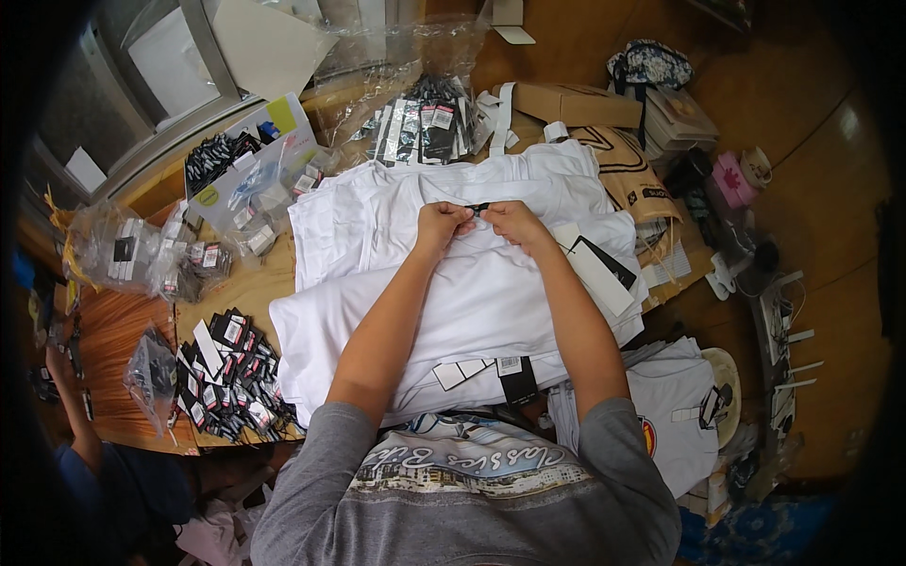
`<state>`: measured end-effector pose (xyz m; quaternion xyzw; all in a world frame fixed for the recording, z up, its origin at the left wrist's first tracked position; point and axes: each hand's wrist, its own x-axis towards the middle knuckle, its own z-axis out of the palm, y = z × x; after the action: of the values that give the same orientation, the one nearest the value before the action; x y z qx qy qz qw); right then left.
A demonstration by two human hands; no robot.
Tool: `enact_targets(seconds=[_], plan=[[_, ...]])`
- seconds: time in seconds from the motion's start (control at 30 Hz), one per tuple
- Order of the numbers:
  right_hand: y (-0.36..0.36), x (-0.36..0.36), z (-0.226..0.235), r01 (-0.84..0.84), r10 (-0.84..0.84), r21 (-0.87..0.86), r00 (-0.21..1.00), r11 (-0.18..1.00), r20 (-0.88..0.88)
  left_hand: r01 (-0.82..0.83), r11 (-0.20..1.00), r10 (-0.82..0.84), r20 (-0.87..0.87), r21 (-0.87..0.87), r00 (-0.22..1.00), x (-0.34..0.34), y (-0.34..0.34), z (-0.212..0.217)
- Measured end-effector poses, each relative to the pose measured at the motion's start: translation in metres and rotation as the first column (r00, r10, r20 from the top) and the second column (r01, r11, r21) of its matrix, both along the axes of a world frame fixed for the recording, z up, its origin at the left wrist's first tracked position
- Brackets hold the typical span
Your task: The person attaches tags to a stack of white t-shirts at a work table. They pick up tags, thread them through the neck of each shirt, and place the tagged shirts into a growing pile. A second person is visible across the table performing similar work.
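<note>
A stack of white T-shirts [472,311] lies spread before me on the table. Over the far part of the top shirt, my left hand [444,227] and my right hand [515,225] come close together, both with pinched fingers. Between their fingertips is a small black strip [478,208] near the shirt's neckline; fingers cover its ends, and I cannot make out its exact kind. Right of my right forearm, a black and white hang tag [604,266] rests on the white cloth. More hang tags [516,379] poke out at the stack's near edge.
Left of the shirts is a heap of black hang tags [231,377], with clear plastic bags [132,255] of tags beyond. Another tag bundle [425,123] and a cardboard box [595,104] stand behind. Folded shirts [670,406] are at the lower right; another person's arm [74,406] shows far left.
</note>
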<state>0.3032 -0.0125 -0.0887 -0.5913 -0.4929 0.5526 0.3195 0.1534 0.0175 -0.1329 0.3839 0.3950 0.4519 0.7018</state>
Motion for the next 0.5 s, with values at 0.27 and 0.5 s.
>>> enact_targets(seconds=[0.27, 0.5], plan=[[-0.007, -0.005, -0.003, 0.031, -0.157, 0.304, 0.903, 0.952, 0.4, 0.083, 0.993, -0.084, -0.005, -0.08, 0.996, -0.02, 0.006, 0.006], [-0.044, -0.026, 0.047, -0.311, -0.149, 0.257, 0.334, 0.915, 0.931, -0.014, 0.997, 0.04, 0.353, -0.075, 0.935, -0.028, 0.001, 0.029]])
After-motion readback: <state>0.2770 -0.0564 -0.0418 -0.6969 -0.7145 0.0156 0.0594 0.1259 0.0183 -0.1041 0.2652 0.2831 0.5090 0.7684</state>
